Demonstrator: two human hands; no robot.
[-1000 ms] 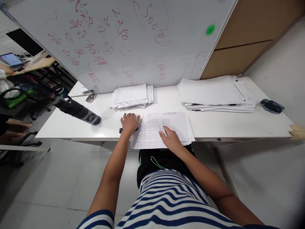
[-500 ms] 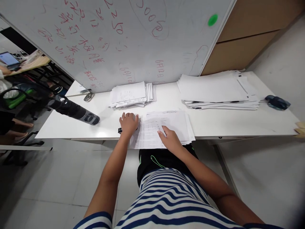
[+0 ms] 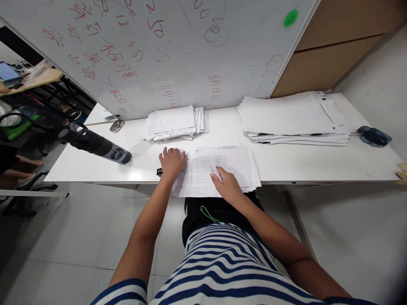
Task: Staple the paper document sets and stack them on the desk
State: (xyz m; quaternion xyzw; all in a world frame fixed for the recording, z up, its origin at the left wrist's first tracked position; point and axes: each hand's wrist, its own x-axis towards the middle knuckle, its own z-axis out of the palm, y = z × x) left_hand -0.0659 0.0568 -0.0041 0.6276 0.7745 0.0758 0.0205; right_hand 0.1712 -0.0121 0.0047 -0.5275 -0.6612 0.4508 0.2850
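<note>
Covering a black thing: left hand, fingers bent, grip hidden | right hand on papers, counter's six o'clock, can't tell if pinching; print too tiny | whiteboard, twelve o'clock: red "250", top cut off

The head view is looking forward and down from above the wearer's striped shirt, facing across the white desk to the whiteboard. It is sitting near enough that the left hand and right hand are falling around mid-frame. Its wide field is reaching from a laptop at the left edge to a wall at the right, cutting off the whiteboard's top.
</note>
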